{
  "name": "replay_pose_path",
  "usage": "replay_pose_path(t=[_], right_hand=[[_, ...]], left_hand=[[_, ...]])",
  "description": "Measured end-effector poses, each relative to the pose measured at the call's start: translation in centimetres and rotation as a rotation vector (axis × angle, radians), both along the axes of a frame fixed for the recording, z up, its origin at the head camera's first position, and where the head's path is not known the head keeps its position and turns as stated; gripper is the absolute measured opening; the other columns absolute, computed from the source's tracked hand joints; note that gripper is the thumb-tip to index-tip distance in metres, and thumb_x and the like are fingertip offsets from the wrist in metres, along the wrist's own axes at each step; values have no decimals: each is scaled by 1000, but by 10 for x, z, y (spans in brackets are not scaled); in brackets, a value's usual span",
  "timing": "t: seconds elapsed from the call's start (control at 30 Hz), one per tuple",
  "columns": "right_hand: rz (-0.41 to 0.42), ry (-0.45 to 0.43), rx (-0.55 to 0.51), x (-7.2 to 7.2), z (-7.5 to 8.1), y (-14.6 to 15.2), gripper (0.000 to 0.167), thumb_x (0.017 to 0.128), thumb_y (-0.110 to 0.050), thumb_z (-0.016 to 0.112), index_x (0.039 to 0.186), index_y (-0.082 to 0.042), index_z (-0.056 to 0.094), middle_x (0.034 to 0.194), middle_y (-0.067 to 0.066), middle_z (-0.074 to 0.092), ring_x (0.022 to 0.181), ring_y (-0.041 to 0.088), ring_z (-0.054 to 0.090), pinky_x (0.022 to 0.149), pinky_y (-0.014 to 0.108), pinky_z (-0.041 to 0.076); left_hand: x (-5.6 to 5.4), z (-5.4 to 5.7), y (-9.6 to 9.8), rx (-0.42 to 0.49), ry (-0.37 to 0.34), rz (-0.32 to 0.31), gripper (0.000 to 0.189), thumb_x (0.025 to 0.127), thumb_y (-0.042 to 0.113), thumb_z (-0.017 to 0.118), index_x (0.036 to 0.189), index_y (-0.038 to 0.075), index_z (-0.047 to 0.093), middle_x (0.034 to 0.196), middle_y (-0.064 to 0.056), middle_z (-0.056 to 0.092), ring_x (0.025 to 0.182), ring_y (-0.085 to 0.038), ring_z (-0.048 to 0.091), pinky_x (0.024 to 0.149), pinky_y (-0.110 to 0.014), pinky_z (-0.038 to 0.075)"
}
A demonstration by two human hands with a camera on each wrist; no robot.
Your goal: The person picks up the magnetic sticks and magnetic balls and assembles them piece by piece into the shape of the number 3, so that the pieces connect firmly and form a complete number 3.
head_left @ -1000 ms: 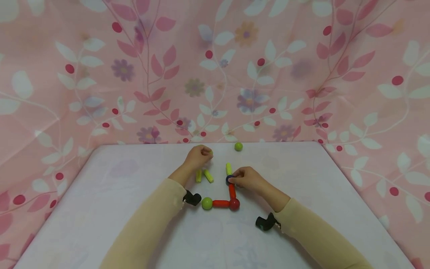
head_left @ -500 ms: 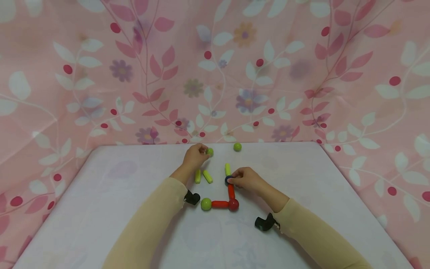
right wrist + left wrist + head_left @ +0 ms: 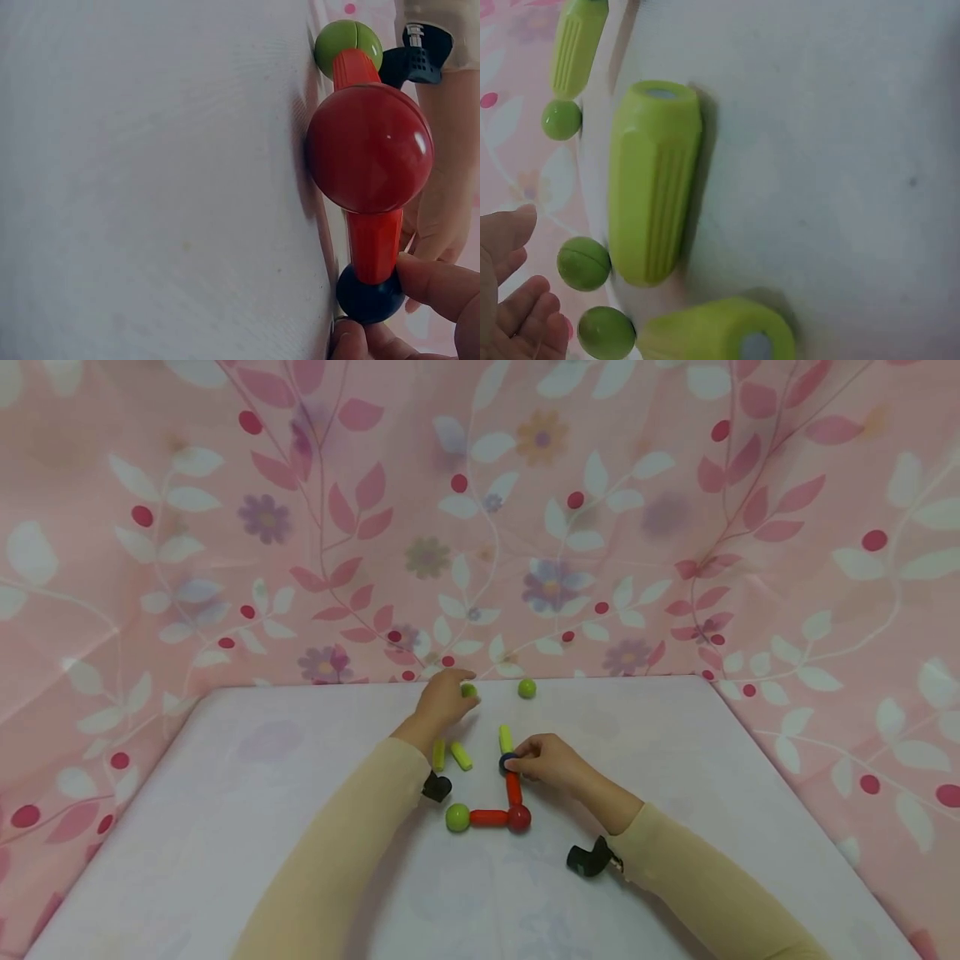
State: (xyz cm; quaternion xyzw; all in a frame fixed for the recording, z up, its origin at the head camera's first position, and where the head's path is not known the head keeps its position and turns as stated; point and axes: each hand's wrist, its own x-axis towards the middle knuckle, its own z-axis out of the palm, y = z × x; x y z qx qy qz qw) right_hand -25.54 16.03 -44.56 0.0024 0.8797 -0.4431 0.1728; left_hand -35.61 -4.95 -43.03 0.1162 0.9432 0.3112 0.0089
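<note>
My right hand (image 3: pixel 551 760) pinches a dark blue ball (image 3: pixel 370 294) between thumb and fingers. A red rod (image 3: pixel 375 244) joins that ball to a red ball (image 3: pixel 371 148); from there a second red rod (image 3: pixel 490 817) runs left to a green ball (image 3: pixel 457 817). Beyond the blue ball, a yellow-green rod (image 3: pixel 505 738) points toward the far edge. My left hand (image 3: pixel 444 700) is at the far edge beside a green ball (image 3: pixel 468 691), thumb and fingers spread apart. In the left wrist view, two green balls (image 3: pixel 583 264) (image 3: pixel 606 333) show near these fingers.
Two loose yellow-green rods (image 3: pixel 438 755) (image 3: pixel 461 756) lie on the white table (image 3: pixel 262 793) below the left hand. Another green ball (image 3: pixel 527 688) sits at the far edge, right of that hand. A pink floral cloth (image 3: pixel 480 527) hangs behind the table.
My left hand has spread its fingers from around a green ball and moved slightly toward the far edge. The right hand keeps its pinch on the blue ball.
</note>
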Motion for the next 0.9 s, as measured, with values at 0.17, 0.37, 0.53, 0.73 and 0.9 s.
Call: replay_pose_path(t=[0.17,0.37,0.53,0.73,0.9], right_hand=[[-1,1,0,0,-1,-1,30,89,-27,78,107,-5,69,88,5,65,78,19,59,69,28,50],[0,11,-2,0,-2,-1,29,89,-27,78,105,-5,69,86,5,65,75,18,58,67,27,48],[-1,9,-2,1,-1,-1,28,89,-26,78,106,-5,69,86,5,65,76,18,59,67,28,49],[0,16,5,1,-1,-1,29,89,-28,78,105,-6,69,85,4,65,75,18,58,67,28,48],[-4,17,-2,1,-1,0,28,89,-27,78,105,-6,69,84,4,64,74,18,58,66,28,48]], left_hand=[[-5,1,6,-77,-34,-7,47,94,22,72,137,11,60,138,-10,59,127,-30,53,109,-44,40],[-6,1,9,-112,-36,19,39,95,14,69,133,9,64,133,-12,62,123,-31,55,106,-43,42],[-5,-4,8,-123,-22,1,34,94,9,69,129,7,67,127,-12,65,118,-29,58,104,-41,44],[1,-9,7,-57,-63,-7,32,94,12,69,126,7,67,125,-10,65,115,-26,58,105,-41,43],[5,-11,8,-40,-55,-20,32,94,13,70,125,8,67,125,-10,66,118,-26,57,108,-40,41]])
